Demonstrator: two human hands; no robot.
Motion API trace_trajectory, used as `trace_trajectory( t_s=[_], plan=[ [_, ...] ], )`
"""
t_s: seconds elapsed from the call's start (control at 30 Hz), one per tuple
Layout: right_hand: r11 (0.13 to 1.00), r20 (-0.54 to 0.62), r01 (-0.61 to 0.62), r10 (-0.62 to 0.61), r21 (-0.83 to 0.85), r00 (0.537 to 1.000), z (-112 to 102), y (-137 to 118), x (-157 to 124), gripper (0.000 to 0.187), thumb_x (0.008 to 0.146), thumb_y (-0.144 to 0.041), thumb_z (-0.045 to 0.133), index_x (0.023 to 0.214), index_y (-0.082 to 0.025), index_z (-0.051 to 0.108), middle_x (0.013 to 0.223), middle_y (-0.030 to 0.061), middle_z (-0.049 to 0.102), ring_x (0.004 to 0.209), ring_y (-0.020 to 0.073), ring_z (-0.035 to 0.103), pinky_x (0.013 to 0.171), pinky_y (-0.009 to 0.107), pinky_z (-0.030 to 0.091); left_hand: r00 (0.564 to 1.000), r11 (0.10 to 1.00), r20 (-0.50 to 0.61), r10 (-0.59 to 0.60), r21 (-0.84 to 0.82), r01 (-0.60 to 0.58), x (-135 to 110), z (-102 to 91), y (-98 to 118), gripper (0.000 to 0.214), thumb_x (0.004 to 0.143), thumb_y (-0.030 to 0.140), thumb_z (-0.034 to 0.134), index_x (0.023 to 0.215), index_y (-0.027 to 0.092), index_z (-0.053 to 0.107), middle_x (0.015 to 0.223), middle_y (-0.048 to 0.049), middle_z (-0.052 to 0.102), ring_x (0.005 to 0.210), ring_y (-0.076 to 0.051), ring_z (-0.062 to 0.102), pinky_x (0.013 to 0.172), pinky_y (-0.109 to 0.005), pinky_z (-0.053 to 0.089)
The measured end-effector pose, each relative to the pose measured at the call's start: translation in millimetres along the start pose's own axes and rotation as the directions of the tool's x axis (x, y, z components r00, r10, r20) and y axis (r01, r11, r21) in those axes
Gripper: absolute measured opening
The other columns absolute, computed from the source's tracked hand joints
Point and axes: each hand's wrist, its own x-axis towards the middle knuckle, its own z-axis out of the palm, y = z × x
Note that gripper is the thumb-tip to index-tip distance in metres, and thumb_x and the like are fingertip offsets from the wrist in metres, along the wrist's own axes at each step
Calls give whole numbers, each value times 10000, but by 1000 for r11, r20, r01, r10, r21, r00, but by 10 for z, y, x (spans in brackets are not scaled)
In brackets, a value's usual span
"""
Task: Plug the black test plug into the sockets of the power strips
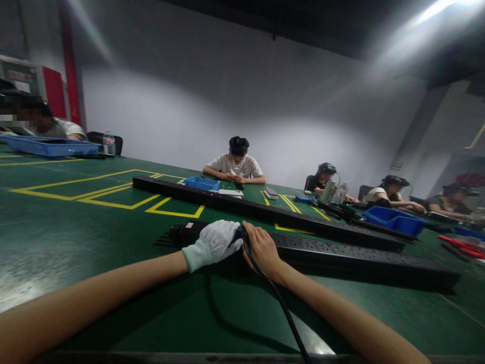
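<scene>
A long black power strip (pixel 364 258) with rows of sockets and red dots lies across the table in front of me. My left hand (pixel 217 238), in a white glove with a mint cuff, is closed over its left part. Beside it, my bare right hand (pixel 262 246) has its fingers bent around a black cable (pixel 280 298) where this meets the strip. The cable runs down past my right wrist to the table's near edge. My fingers hide the exact joint between cable and strip. Behind lies a second black power strip (pixel 242 206), touched by neither hand.
The green table (pixel 113 237) bears yellow tape outlines. Blue trays stand at the far left (pixel 53 146), far middle (pixel 200 183) and right (pixel 394 221). A person (pixel 237 167) sits opposite; several others sit at the sides. Red-handled tools (pixel 462 246) lie far right.
</scene>
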Motion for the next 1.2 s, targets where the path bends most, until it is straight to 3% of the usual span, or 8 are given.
trace_trajectory(
  t_s=[0.83,1.2],
  plan=[
    [999,34,-12,11,37,999,-24,2,0,601,821,-187,459,1381,-97,261,1271,144,494,1044,251,489,923,410,420,1000,1000,-9,3,-18,-4,8,-23,9,413,884,476,351,1046,152,548,909,-115,605,898,-248,579,796,-394,464],
    [999,50,-17,15,41,999,-38,2,8,606,806,-192,471,1371,-97,274,1264,144,494,1060,260,477,928,410,417,999,999,49,-4,49,2,11,-30,12,426,891,468,331,1034,133,554,921,-121,598,891,-255,569,785,-389,458]
  ],
)
